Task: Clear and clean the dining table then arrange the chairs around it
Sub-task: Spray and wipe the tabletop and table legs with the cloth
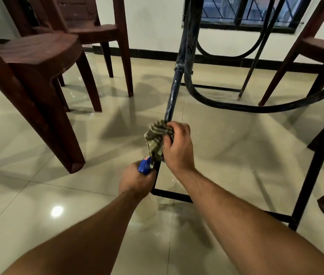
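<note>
Where the dark metal table leg [174,92] slants down toward the tiled floor [28,195], the right hand [178,145] curls its fingers round a bunched, striped cloth [157,135] and presses it against the leg, so the cloth wraps the bar just above its lower bend. Just below and to the left, the left hand [135,181] grips a spray bottle [145,165]. Its blue trigger head sticks up above the knuckles, close to the hanging end of the cloth, and its pale, see-through body shows faintly beneath the wrist. Whether a finger lies on the trigger cannot be told. Higher up, the leg shows pale scuffs in its blue-black paint. A low crossbar [173,196] runs from its foot along the floor toward another upright on the right. Curved black bars [256,109] of the table frame loop behind it. Two brown chairs stand to the left, well apart from the table leg: the near chair [38,50] close to the camera and the far chair [97,30] behind it by the white wall [153,22]. A third chair [323,48], also brown, stands on the right beside the frame. A barred window [246,10] sits in the wall behind.
</note>
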